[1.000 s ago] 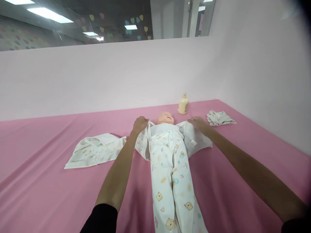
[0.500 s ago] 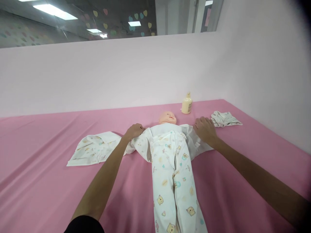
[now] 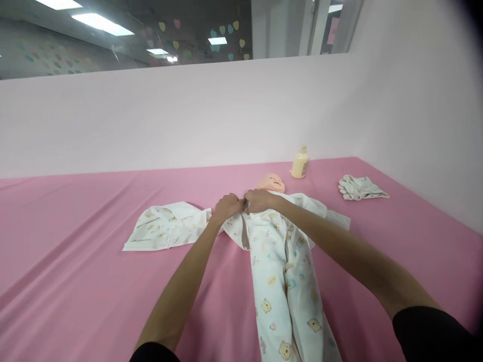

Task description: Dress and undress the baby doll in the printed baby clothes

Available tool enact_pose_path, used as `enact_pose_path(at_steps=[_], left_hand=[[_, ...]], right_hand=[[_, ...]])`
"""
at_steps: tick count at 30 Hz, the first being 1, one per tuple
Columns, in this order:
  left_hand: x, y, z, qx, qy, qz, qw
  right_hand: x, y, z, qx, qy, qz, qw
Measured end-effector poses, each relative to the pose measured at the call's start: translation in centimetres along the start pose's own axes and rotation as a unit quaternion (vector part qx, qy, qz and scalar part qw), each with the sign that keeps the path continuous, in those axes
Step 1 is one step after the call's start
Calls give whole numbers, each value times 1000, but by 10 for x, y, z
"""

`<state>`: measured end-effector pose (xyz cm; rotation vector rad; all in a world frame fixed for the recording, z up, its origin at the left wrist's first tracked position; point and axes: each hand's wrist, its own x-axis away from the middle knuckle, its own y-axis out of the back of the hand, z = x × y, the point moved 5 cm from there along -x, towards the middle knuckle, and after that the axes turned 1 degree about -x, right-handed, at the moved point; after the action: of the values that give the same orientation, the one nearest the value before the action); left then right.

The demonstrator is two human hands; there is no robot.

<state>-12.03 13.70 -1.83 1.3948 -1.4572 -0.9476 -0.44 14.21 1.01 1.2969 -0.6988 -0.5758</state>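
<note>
A baby doll (image 3: pixel 272 182) lies on its back, its head toward the wall and turned to the right. White baby pants (image 3: pixel 269 271) with bear prints cover its lower body and stretch toward me. Under its upper body a white baby shirt (image 3: pixel 237 229) is spread out to both sides. My left hand (image 3: pixel 228 207) is closed on the shirt at the doll's left-hand side in view. Right beside it, my right hand (image 3: pixel 258 200) reaches across the doll's chest, fingers pinched on the same cloth. The fingertips are partly hidden.
A printed white cloth (image 3: pixel 166 226) lies flat to the left. A cream pump bottle (image 3: pixel 300 163) stands behind the doll's head. Another folded cloth (image 3: pixel 361 188) rests at the right. A pink sheet (image 3: pixel 94 291) covers the surface, bounded by a white wall (image 3: pixel 181 115).
My right hand has left the right side of the shirt and crossed the doll's chest to meet my left hand. The view has shifted slightly to the left.
</note>
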Motion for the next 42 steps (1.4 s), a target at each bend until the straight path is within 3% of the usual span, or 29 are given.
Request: enact_pose_path(at_steps=[9, 19, 28, 33, 36, 39, 42], left_hand=[[-1, 1, -3, -58, -10, -26, 998], [5, 14, 13, -32, -7, 14, 999], [1, 8, 47, 84, -3, 164, 983], [12, 12, 46, 247, -101, 214, 940], [19, 11, 45, 280, -91, 249, 923], [20, 8, 43, 290, -73, 269, 916], [19, 7, 41, 308, -74, 267, 910]], right_hand=[[-26, -14, 0, 46, -32, 53, 997], [2, 2, -28, -20, -55, 91, 994], [18, 8, -57, -76, -61, -4, 995], [19, 5, -62, -90, -53, -39, 994], [17, 4, -59, -84, -53, -35, 994], [16, 2, -51, -46, -53, -34, 997], [10, 1, -37, 56, -38, -60, 996]])
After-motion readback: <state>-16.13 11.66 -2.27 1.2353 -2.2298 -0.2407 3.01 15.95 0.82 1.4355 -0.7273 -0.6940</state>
